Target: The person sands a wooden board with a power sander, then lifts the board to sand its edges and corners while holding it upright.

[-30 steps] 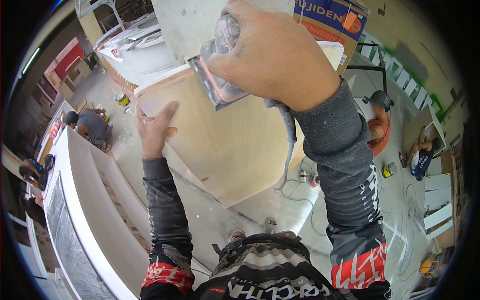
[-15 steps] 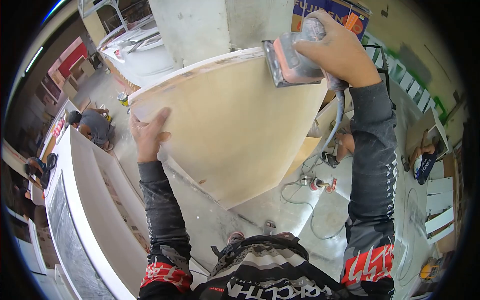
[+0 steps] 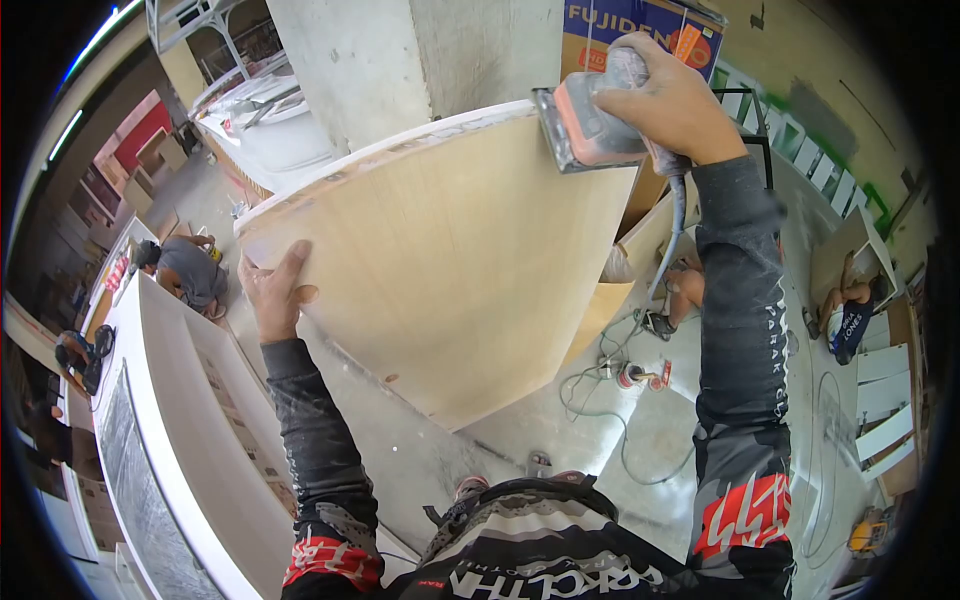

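Note:
A large pale plywood panel (image 3: pixel 450 270) stands in front of me, its top edge whitish and dusty. My left hand (image 3: pixel 272 290) grips its left edge, thumb across the face and the other fingers wrapped behind, hidden. In my right hand (image 3: pixel 680 100) is an orange-and-grey electric sheet sander (image 3: pixel 597 120), held around its body. The sander's dark pad is tilted against the panel's upper right corner. From the sander's rear a power cord (image 3: pixel 679 215) hangs down toward the floor. Dust coats my left fingers and both dark sleeves.
A concrete pillar (image 3: pixel 360 75) rises behind the panel. A long white cabinet (image 3: pixel 190 400) runs along my left. Several people work nearby, one crouching at left (image 3: pixel 190 270), another at right (image 3: pixel 855 310). A green hose (image 3: pixel 625 440) and a red-and-silver tool (image 3: pixel 640 376) lie on the floor.
The panel's left side and my left hand have shifted left and slightly down in view. The sander has moved a little right, still at the upper right corner.

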The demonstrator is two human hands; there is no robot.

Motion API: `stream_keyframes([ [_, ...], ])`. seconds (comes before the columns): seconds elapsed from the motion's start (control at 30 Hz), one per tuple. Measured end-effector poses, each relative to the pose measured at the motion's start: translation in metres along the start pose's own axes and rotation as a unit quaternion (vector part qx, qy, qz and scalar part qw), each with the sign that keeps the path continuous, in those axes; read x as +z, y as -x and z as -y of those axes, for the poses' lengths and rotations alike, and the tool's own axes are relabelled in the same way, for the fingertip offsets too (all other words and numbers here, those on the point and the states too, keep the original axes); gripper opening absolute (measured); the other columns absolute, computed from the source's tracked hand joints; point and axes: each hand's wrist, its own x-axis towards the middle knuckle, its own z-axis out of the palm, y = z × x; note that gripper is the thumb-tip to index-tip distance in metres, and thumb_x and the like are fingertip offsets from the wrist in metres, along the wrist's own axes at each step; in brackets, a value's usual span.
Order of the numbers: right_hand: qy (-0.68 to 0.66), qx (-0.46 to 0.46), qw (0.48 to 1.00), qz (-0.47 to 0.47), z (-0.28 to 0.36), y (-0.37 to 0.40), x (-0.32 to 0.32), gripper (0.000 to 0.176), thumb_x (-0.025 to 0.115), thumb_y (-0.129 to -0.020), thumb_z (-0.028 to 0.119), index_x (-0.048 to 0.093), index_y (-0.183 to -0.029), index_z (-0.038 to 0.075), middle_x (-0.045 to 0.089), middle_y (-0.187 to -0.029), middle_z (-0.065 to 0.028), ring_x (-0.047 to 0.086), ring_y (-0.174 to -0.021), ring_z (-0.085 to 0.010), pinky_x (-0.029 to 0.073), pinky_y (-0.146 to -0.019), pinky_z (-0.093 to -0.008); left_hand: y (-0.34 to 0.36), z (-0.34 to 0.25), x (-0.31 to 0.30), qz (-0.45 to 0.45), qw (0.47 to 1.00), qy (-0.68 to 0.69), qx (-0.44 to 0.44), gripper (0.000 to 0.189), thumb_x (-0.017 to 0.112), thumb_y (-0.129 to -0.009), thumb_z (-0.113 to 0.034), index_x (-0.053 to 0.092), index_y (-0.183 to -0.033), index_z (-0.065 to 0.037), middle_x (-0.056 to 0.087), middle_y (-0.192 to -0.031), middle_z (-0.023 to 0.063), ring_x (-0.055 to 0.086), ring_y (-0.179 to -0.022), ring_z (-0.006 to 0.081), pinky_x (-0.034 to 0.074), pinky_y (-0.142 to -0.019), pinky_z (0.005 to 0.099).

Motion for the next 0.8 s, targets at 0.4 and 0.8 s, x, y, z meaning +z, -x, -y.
stream_keyframes([
  [0.4,-0.019,-0.130,0.991,0.002,0.103,0.023,0.007,0.050,0.071,-0.080,0.032,0.063,-0.113,-0.006,0.068,-0.089,-0.0338,0.068,-0.090,-0.0494,0.056,-0.082,-0.0503,0.000,-0.006,0.016,-0.003,1.000,0.024,-0.005,0.050,0.080,-0.084,-0.009,0.058,-0.126,0.005,0.069,-0.116,0.0122,0.068,-0.101,0.0188,0.054,-0.091,0.0328],
  [0.8,0.033,-0.184,0.977,-0.102,0.071,0.014,0.022,0.063,0.074,-0.074,0.038,0.064,-0.125,0.003,0.071,-0.096,-0.0251,0.069,-0.088,-0.0432,0.055,-0.079,-0.0457,0.001,-0.004,0.013,0.001,1.000,0.011,-0.014,0.048,0.081,-0.083,-0.009,0.058,-0.123,0.004,0.069,-0.114,0.0113,0.068,-0.098,0.0187,0.056,-0.087,0.0329],
])
